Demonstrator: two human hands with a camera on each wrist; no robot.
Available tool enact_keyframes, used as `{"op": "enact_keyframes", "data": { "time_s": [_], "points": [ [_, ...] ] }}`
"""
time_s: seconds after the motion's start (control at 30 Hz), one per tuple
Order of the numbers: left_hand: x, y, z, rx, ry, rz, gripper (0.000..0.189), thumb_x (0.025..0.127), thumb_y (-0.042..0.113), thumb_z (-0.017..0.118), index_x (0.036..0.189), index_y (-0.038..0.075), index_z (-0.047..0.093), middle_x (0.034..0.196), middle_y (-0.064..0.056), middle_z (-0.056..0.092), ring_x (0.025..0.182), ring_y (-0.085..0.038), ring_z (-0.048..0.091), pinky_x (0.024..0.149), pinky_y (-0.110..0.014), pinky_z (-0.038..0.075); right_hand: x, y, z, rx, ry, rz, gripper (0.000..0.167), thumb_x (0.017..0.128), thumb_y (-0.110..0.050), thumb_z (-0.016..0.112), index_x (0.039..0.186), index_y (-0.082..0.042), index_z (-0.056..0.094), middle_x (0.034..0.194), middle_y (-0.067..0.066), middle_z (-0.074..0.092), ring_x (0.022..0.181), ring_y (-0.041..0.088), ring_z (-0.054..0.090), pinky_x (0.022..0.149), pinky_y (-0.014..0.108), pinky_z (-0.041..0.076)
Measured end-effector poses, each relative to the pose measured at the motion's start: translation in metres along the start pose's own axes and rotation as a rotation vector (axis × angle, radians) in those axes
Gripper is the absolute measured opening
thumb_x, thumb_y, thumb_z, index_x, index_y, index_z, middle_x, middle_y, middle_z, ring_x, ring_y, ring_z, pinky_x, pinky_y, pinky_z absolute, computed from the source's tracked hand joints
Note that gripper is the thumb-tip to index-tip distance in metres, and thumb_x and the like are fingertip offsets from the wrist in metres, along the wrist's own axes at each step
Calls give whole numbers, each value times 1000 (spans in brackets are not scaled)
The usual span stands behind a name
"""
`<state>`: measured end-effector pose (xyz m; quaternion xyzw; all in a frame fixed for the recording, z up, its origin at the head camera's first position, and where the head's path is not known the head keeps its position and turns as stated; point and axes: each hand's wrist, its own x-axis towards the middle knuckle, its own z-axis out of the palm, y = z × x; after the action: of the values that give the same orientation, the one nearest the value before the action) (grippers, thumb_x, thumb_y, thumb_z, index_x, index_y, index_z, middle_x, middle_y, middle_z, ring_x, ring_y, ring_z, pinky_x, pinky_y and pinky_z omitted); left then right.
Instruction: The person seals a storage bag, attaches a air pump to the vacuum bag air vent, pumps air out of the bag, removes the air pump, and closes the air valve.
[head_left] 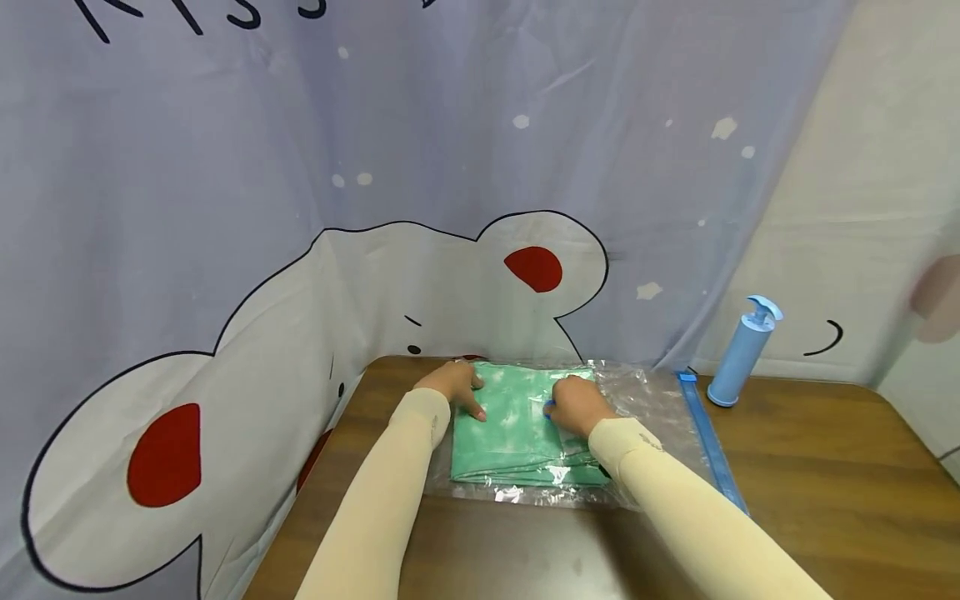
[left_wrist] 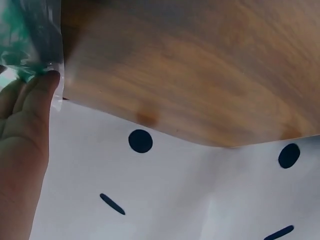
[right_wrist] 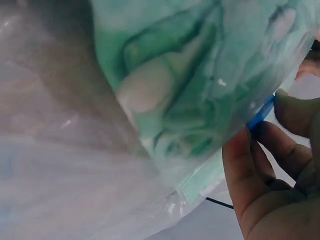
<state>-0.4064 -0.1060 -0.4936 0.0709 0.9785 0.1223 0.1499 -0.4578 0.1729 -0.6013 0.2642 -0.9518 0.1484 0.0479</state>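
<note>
A clear plastic storage bag [head_left: 637, 400] lies flat on the table, with folded green-and-white cloth [head_left: 510, 433] inside it. My left hand [head_left: 455, 387] rests on the bag's upper left part, thumb spread away from the fingers. In the left wrist view, its fingers [left_wrist: 37, 95] touch the bag's edge. The right hand [head_left: 581, 406] is over the right part of the cloth, pinching a small blue valve cap [right_wrist: 261, 112] on the bag between thumb and fingers. Most of the cap is hidden by that hand.
A blue hand pump [head_left: 742, 354] stands upright on the wooden table [head_left: 810, 450], right of the bag. The bag's blue zip strip [head_left: 712, 442] runs along its right side. Behind the table hangs a printed curtain [head_left: 420, 125].
</note>
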Motion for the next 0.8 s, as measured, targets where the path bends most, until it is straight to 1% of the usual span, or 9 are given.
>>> {"op": "enact_keyframes", "data": {
  "time_s": [0.03, 0.07, 0.1, 0.23, 0.33, 0.43, 0.53, 0.7, 0.8],
  "points": [
    [0, 1, 1, 10, -4, -2, 81, 88, 39, 98, 160, 17, 67, 173, -12, 57, 166, -40, 49, 133, -57, 47, -1, 0, 0, 16, -14, 4, 41, 99, -36, 87, 65, -22, 70, 71, -3, 71, 73, 18, 63, 73, 45, 60],
    [0, 1, 2, 22, -1, 1, 81, 87, 38, 99, 159, 17, 68, 172, -11, 59, 165, -39, 50, 133, -55, 48, 2, 5, 7, 29, -22, 14, 39, 98, -36, 88, 65, -23, 72, 70, -4, 70, 72, 17, 62, 71, 45, 59],
    [1, 2, 3, 26, 2, 4, 81, 86, 38, 99, 158, 15, 69, 170, -11, 62, 163, -38, 52, 133, -54, 49, 2, 5, 7, 26, -20, 11, 37, 97, -35, 89, 66, -22, 73, 72, -3, 70, 73, 18, 63, 72, 45, 60],
    [8, 4, 6, 51, 31, 28, 78, 84, 36, 99, 154, 13, 72, 163, -10, 68, 160, -37, 57, 131, -51, 51, -4, -5, -4, -20, -6, 19, 31, 97, -34, 90, 78, -14, 78, 88, 8, 75, 83, 27, 71, 79, 51, 65],
    [13, 4, 9, 68, 44, 34, 77, 83, 36, 99, 152, 13, 74, 160, -9, 71, 159, -36, 58, 131, -50, 51, -5, -7, -5, -49, -14, 19, 31, 98, -33, 90, 82, -10, 78, 92, 13, 74, 83, 32, 73, 79, 54, 66],
    [15, 2, 11, 86, 54, 33, 77, 81, 37, 99, 150, 13, 75, 158, -8, 72, 159, -36, 58, 132, -49, 50, 0, -2, 7, -59, -11, 18, 30, 95, -33, 94, 81, -12, 77, 88, 9, 71, 78, 29, 69, 75, 53, 66],
    [13, 0, 13, 97, 63, 44, 76, 82, 38, 99, 150, 12, 75, 158, -9, 72, 158, -37, 58, 132, -50, 50, 2, 1, 14, -83, 6, 14, 28, 93, -33, 95, 83, -13, 79, 87, 6, 70, 77, 25, 67, 75, 51, 66],
    [9, 1, 13, 104, 68, 54, 75, 83, 37, 99, 150, 12, 75, 158, -10, 72, 157, -37, 60, 131, -50, 51, 3, 2, 18, -118, -8, -12, 20, 94, -30, 95, 89, -15, 82, 90, 4, 71, 78, 23, 68, 74, 49, 67],
    [9, 3, 14, 101, 70, 58, 74, 83, 36, 99, 149, 12, 76, 157, -11, 72, 155, -37, 62, 129, -50, 53, 4, 4, 18, -134, -13, -38, 20, 95, -27, 91, 85, -14, 79, 87, 5, 72, 78, 24, 68, 73, 50, 66]
  ]
}}
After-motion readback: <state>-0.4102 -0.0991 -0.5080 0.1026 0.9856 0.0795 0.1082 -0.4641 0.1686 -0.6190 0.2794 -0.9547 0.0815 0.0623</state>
